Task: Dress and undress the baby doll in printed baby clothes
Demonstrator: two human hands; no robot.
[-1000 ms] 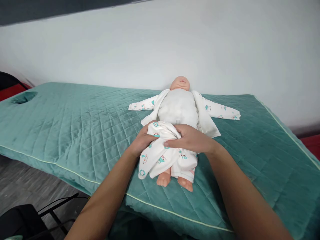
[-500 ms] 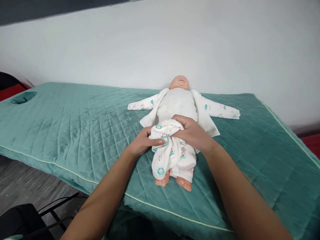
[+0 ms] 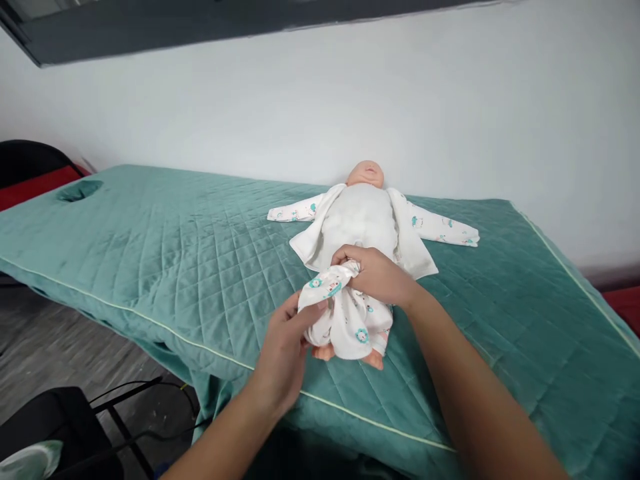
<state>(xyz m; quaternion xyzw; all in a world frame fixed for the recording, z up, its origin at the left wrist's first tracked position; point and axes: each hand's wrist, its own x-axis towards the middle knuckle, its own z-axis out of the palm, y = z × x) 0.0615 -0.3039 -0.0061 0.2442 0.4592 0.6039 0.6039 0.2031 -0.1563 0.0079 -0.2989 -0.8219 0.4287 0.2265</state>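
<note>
A baby doll (image 3: 363, 217) lies on its back on a teal quilted massage table (image 3: 165, 247), head toward the wall. An open white printed jacket (image 3: 434, 230) is spread under it, sleeves out to both sides. White printed trousers (image 3: 350, 320) cover its legs, and two bare feet stick out at the bottom. My left hand (image 3: 287, 347) pinches the bunched trouser cloth at the doll's left side. My right hand (image 3: 375, 275) grips the gathered waistband at the doll's belly.
The table runs along a white wall and has a face hole (image 3: 79, 191) at its far left end. A dark chair or stand with cables (image 3: 60, 433) sits on the grey floor at lower left. Red padding (image 3: 35, 187) shows behind the table's left end.
My left hand has drawn back toward me, pulling the trouser cloth with it. My right hand stays on the waistband and the bunched cloth has narrowed. The camera view has tilted slightly.
</note>
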